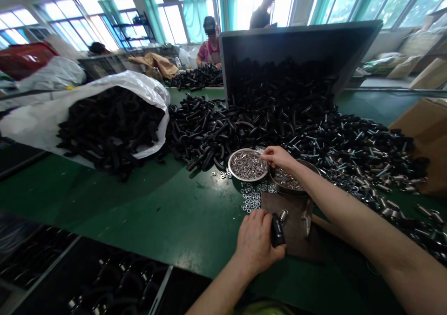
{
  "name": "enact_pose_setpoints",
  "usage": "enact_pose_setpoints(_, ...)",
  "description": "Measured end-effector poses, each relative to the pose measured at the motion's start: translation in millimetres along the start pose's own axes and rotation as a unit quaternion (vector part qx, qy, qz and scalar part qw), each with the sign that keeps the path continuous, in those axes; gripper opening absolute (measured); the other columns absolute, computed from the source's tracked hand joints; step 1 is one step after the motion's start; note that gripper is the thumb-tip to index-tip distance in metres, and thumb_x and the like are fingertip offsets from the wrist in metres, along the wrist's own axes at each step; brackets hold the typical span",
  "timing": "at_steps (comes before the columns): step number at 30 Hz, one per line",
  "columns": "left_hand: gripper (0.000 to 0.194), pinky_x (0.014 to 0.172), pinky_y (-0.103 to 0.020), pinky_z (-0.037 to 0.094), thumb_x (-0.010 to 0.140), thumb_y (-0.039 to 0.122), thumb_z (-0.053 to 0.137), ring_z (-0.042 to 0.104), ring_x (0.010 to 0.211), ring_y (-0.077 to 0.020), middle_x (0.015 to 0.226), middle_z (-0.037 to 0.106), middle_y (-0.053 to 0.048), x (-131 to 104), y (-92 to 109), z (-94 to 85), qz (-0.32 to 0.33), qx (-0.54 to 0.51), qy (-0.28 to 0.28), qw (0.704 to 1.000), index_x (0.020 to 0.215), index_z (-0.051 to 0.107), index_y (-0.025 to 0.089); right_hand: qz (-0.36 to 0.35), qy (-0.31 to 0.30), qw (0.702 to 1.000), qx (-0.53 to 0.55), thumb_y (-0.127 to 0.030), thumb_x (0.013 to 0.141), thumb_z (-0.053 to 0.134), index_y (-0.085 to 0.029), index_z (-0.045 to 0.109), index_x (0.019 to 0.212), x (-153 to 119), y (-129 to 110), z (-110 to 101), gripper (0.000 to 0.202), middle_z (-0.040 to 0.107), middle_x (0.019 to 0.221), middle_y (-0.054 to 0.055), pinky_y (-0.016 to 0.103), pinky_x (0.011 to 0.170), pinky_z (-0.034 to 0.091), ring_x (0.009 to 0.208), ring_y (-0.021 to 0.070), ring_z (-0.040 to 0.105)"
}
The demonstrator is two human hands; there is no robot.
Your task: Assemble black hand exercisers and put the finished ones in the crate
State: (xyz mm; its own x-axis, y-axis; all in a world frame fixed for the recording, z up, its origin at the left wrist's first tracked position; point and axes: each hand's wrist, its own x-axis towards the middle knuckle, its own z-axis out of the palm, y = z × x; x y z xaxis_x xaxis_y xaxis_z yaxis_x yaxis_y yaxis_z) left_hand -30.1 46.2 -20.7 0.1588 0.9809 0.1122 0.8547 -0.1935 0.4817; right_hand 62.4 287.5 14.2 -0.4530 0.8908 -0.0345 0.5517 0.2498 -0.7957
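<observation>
My left hand (256,240) is closed around a black plastic handle (278,231) with a coiled metal spring (284,216) at its upper end. It rests at the left edge of a dark brown plate (292,212) on the table. My right hand (277,157) is pinched at the right rim of a round metal dish (231,171) full of small metal pins. Anything between those fingertips is too small to make out. A second metal dish (312,166) with small parts sits partly under my right wrist. Loose nuts (252,197) lie in front of the dishes.
Black handles (209,129) spill from a large grey bin (279,45). Handles with screws and springs (370,152) are heaped at right, near a cardboard box (424,138). A white sack (31,124) lies left. A pointed metal tool (307,217) is on the plate. Co-workers (209,50) are behind.
</observation>
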Motion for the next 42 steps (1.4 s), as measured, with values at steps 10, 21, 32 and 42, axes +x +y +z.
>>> enact_pose_setpoints(10, 0.052, 0.087, -0.041, 0.044, 0.065, 0.043, 0.068, 0.048, 0.1, -0.0255, 0.106, 0.054, -0.007, -0.2, 1.9, -2.4, 0.014, 0.024, 0.005, 1.0, 0.108, 0.052, 0.019, 0.015, -0.054, 0.992, 0.113, -0.017, 0.086, 0.05, -0.019, 0.041, 0.077, -29.1, -9.8, 17.7, 0.013, 0.063, 0.065, -0.001, 0.021, 0.047, 0.051, 0.05, 0.0084, 0.058)
enact_pose_setpoints(21, 0.057, 0.084, -0.038, 0.045, 0.063, 0.05, 0.073, 0.05, 0.098, -0.0241, 0.105, 0.054, -0.006, 2.2, 1.0, -5.1, 0.007, 0.027, -0.013, 1.0, 0.108, 0.054, 0.02, -0.039, -0.089, 0.995, -0.013, -0.019, 0.084, 0.05, -0.018, 0.047, 0.083, -84.0, -15.3, 4.9, 0.003, 0.064, 0.072, 0.0, 0.023, 0.057, 0.048, 0.059, 0.0107, 0.061)
enact_pose_setpoints(32, 0.056, 0.088, -0.038, 0.044, 0.062, 0.047, 0.075, 0.05, 0.1, -0.0235, 0.106, 0.054, -0.005, 2.3, 0.3, -4.5, 0.012, 0.017, -0.009, 1.0, 0.107, 0.055, 0.02, -0.109, -0.127, 0.952, -0.257, -0.014, 0.077, 0.054, -0.022, 0.061, 0.085, -129.2, 7.4, 22.5, 0.014, 0.068, 0.081, 0.004, 0.027, 0.065, 0.037, 0.08, 0.0205, 0.062)
enact_pose_setpoints(42, 0.059, 0.084, -0.037, 0.045, 0.057, 0.047, 0.078, 0.052, 0.098, -0.0234, 0.105, 0.055, -0.005, 3.8, -1.8, -4.6, -0.006, -0.013, -0.008, 1.0, 0.107, 0.059, 0.021, -0.049, -0.051, 0.994, -0.085, -0.027, 0.09, 0.044, -0.02, 0.059, 0.093, -147.3, 0.9, 1.7, 0.017, 0.068, 0.086, 0.002, 0.027, 0.065, 0.043, 0.066, 0.0126, 0.058)
